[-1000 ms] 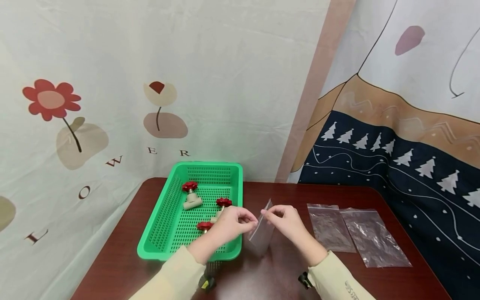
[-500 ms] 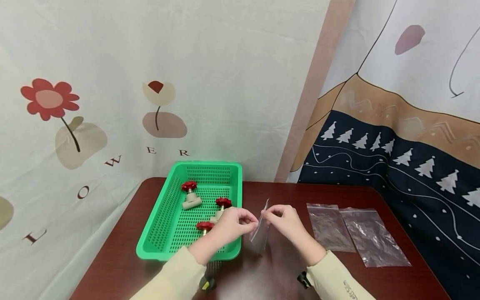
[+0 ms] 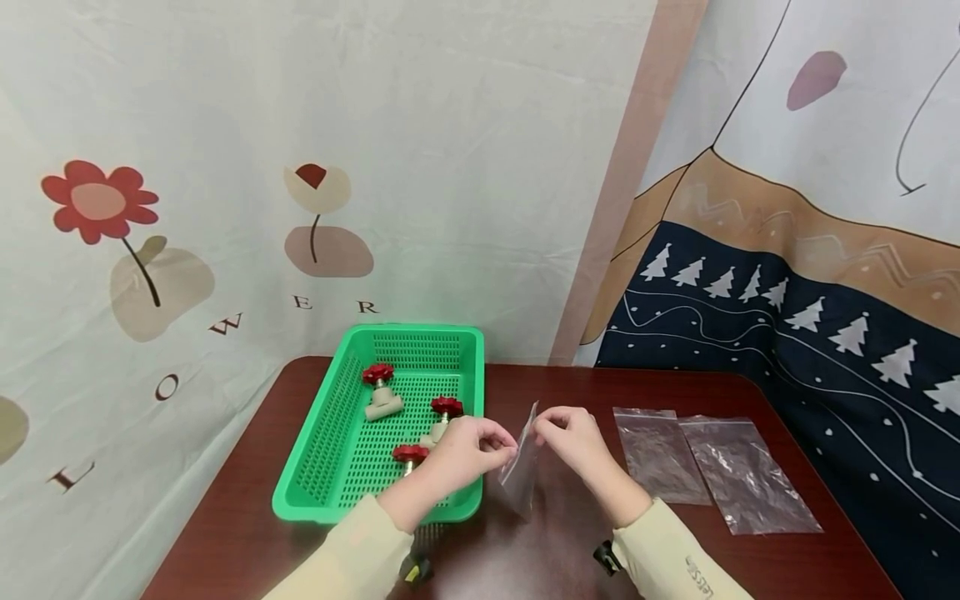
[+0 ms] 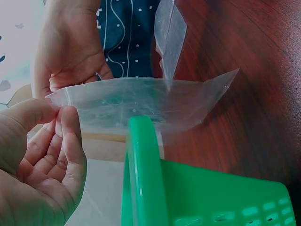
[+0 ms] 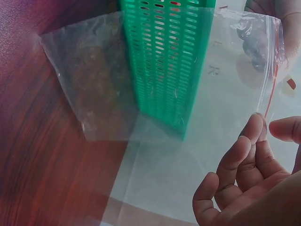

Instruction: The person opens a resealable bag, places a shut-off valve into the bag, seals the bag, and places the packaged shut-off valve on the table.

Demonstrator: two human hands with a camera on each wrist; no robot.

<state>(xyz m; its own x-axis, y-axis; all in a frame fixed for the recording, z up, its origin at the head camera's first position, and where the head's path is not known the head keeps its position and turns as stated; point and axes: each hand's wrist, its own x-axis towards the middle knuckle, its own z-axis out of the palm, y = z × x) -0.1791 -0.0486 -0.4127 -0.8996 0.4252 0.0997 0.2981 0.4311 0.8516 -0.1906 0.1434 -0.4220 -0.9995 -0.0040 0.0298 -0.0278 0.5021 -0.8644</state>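
My left hand (image 3: 467, 454) pinches a clear zip-lock bag (image 3: 521, 482) near its zip edge, holding it upright beside the basket. My right hand (image 3: 579, 446) is at the other side of that edge. In the right wrist view the right fingertips (image 5: 256, 123) are right at the zip strip, while the thumb (image 5: 288, 128) stands apart from them. The bag (image 5: 94, 75) looks flat, with the green basket seen through it. From the left wrist view, the left thumb and forefinger meet on the corner of the bag (image 4: 141, 101).
Left of the bag stands a green plastic basket (image 3: 315, 417) holding beige valves with red handwheels, among them one valve (image 3: 385, 403) at the back. Two more zip-lock bags, a smaller bag (image 3: 663, 458) and a larger bag (image 3: 750, 475), lie on the dark red table (image 3: 570, 542).
My right hand has shifted slightly to the right, away from the bag's edge, and its thumb has parted from the fingers. The left hand keeps its hold on the bag.
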